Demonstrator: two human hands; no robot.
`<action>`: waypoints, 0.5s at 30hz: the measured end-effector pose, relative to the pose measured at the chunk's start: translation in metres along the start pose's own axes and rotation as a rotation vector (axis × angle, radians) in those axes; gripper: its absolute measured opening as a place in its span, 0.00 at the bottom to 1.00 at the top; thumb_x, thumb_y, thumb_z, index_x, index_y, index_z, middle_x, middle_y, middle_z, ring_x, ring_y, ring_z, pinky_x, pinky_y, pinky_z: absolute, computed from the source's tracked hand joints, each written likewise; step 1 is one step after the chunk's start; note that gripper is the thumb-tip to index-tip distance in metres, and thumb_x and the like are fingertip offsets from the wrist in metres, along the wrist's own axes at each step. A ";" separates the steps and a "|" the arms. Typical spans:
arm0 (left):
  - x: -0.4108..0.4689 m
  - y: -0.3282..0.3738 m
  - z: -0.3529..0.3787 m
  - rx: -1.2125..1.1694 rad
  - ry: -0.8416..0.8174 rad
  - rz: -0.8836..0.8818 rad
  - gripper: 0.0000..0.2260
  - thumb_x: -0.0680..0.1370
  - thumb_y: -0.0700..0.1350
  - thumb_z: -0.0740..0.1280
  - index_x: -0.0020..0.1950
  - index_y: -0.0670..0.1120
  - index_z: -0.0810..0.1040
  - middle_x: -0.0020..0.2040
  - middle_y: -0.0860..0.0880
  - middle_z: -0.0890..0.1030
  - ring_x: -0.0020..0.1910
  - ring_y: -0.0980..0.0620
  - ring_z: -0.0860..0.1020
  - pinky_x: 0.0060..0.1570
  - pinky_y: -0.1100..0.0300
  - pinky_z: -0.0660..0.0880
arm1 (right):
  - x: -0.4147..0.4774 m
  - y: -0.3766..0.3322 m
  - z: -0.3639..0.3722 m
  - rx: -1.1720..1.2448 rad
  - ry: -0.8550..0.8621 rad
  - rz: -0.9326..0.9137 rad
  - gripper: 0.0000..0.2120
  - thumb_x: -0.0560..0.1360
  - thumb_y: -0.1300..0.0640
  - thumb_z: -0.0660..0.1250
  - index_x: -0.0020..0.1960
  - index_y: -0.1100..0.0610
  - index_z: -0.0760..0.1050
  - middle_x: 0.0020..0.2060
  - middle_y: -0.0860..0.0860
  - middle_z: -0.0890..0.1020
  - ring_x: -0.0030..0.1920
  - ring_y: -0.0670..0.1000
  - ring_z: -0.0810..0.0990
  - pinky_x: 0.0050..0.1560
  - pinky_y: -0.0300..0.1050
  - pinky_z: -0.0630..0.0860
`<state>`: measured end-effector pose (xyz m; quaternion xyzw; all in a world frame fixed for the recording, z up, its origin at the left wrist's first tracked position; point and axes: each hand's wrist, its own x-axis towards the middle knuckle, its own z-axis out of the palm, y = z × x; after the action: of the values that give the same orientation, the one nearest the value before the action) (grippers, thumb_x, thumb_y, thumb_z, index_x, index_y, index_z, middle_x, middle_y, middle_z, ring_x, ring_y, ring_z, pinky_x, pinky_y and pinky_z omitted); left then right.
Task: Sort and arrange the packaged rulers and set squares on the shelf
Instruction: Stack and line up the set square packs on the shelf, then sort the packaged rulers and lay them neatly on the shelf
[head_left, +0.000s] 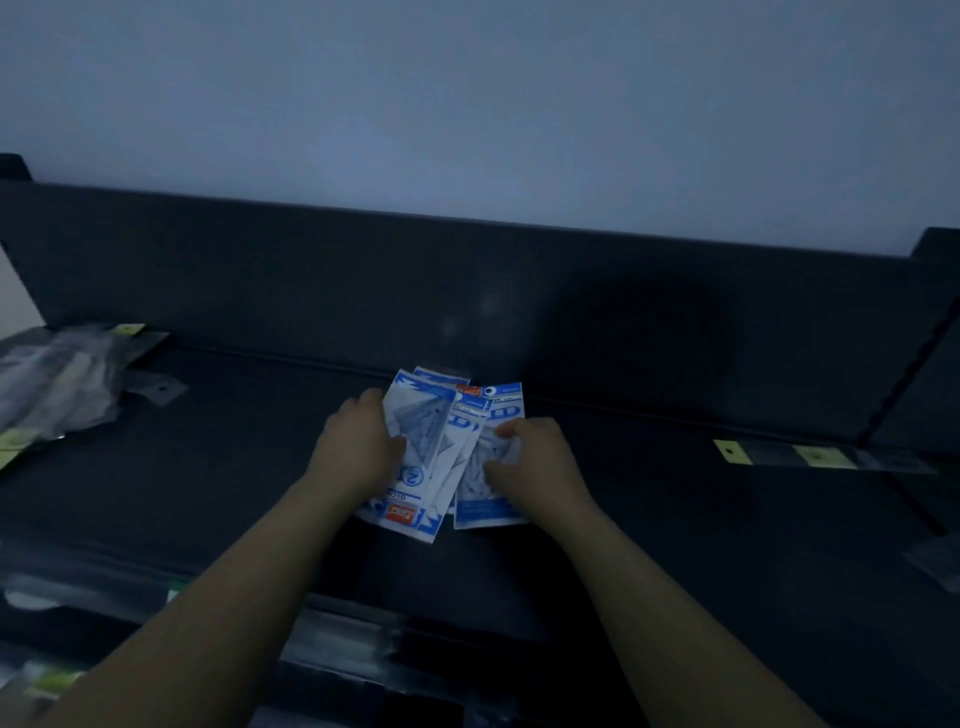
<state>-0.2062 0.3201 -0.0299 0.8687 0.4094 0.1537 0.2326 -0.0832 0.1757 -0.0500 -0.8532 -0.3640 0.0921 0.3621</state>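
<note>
Dim, slightly blurred frame. Nearest: clear packs lying along the front lip of the dark shelf, contents unreadable. 2 bare forearms reach in from the bottom edge.

Mid-shelf: left hand lies flat, fingers extended, pressing on the left blue-and-white set square pack; orange logo patch at its near end, print reads upside down. Right hand has fingers curled onto the right blue-and-white pack, thumb at its right edge; true pinch or just pressing down, cannot tell. The 2 packs overlap, fanned, with more packs poking out behind, count unclear.

Right, well apart: long dark ruler pack with yellow hang tabs, flat on the shelf. Far left: pile of clear bags, yellow tabs, near the back panel. Pale wall above.
</note>
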 end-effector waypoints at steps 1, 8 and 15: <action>-0.002 0.002 -0.001 0.098 0.029 0.037 0.17 0.76 0.46 0.65 0.63 0.45 0.69 0.61 0.42 0.73 0.58 0.42 0.72 0.52 0.52 0.70 | -0.001 0.000 -0.002 -0.077 0.005 -0.027 0.21 0.74 0.55 0.68 0.66 0.55 0.72 0.68 0.55 0.66 0.65 0.53 0.68 0.61 0.38 0.65; -0.019 0.050 0.017 0.300 0.146 0.404 0.25 0.79 0.55 0.60 0.74 0.48 0.65 0.69 0.48 0.72 0.67 0.46 0.69 0.63 0.53 0.65 | -0.021 0.018 -0.037 -0.399 0.061 -0.112 0.26 0.79 0.47 0.61 0.74 0.54 0.62 0.76 0.54 0.59 0.76 0.52 0.54 0.76 0.49 0.44; -0.037 0.126 0.059 0.240 0.074 0.633 0.18 0.78 0.53 0.61 0.64 0.46 0.74 0.59 0.46 0.78 0.58 0.44 0.75 0.55 0.53 0.70 | -0.062 0.068 -0.104 -0.511 0.196 0.018 0.26 0.79 0.46 0.60 0.74 0.54 0.62 0.73 0.50 0.65 0.74 0.48 0.59 0.76 0.48 0.45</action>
<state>-0.1221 0.2047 -0.0157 0.9677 0.1427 0.2006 0.0545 -0.0458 0.0437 -0.0280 -0.9248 -0.3311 -0.0826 0.1681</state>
